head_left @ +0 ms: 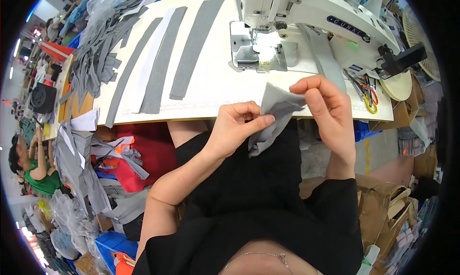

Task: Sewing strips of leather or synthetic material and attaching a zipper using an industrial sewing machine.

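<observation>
A small folded piece of grey fabric (278,106) is held up in front of the table's near edge, over my lap. My left hand (232,126) pinches its left side between thumb and bent fingers. At the fabric's right corner, the thumb and forefinger of my right hand (330,114) close on the edge; the exact contact is partly hidden. Beyond my hands stands a white sewing machine (326,16), its lamp lighting the needle area and metal plate (247,57). Long grey fabric strips (196,50) and a white strip (155,59) lie side by side on the white table (215,90).
Scissors (370,102) with yellow and red handles lie at the table's right end. A tangled heap of grey strips (93,59) covers the left end. Cardboard boxes (378,203) stand at my right, a blue crate (112,246) at lower left. Another person (40,174) works farther left.
</observation>
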### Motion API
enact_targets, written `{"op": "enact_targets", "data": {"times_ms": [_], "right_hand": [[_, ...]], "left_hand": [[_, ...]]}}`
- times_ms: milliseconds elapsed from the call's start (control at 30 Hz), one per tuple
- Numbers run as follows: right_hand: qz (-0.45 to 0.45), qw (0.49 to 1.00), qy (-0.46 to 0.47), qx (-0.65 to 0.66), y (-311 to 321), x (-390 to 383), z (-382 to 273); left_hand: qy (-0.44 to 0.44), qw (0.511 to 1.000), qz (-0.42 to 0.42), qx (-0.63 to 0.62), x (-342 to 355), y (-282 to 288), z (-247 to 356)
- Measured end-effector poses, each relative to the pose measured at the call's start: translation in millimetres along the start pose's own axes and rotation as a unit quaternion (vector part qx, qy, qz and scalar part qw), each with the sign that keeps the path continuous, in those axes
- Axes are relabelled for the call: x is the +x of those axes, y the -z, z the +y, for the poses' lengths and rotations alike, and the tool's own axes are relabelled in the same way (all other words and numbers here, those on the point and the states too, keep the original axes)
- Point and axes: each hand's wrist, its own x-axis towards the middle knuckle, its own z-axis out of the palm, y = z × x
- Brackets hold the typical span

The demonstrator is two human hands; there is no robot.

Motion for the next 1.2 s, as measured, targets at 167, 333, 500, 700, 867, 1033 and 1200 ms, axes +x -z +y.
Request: {"op": "enact_targets", "data": {"times_ms": [167, 333, 500, 700, 867, 1033, 1200], "right_hand": [[-0.037, 0.981, 0.094, -0.163, 7.9, 14.7, -9.4], [-0.045, 0.984, 0.055, -0.163, 9.0, 24.9, -10.8], [-0.036, 0.984, 0.072, -0.162, 3.0, 31.1, -15.1], [-0.024, 0.975, 0.104, -0.192, -5.5, 44.3, -27.6], [-0.016, 0.953, 0.167, -0.251, -11.0, 53.6, -40.5], [-0.022, 0.925, 0.240, -0.295, -15.6, 60.4, -50.4], [-0.047, 0.898, 0.273, -0.341, -18.4, 64.4, -51.6]], "left_hand": [[-0.039, 0.999, 0.020, -0.005, 2.9, -7.7, -0.4], [-0.272, 0.933, 0.035, 0.233, 21.0, -10.1, 13.4], [-0.157, 0.987, 0.033, 0.024, 24.4, -14.9, 31.4], [-0.222, 0.974, 0.036, 0.024, 26.0, -14.5, 47.5], [-0.252, 0.964, 0.044, 0.069, 24.4, -7.0, 59.2], [-0.248, 0.963, 0.066, 0.078, 20.0, -9.1, 65.3], [-0.252, 0.960, 0.074, 0.102, 22.1, -3.3, 59.6]]}}
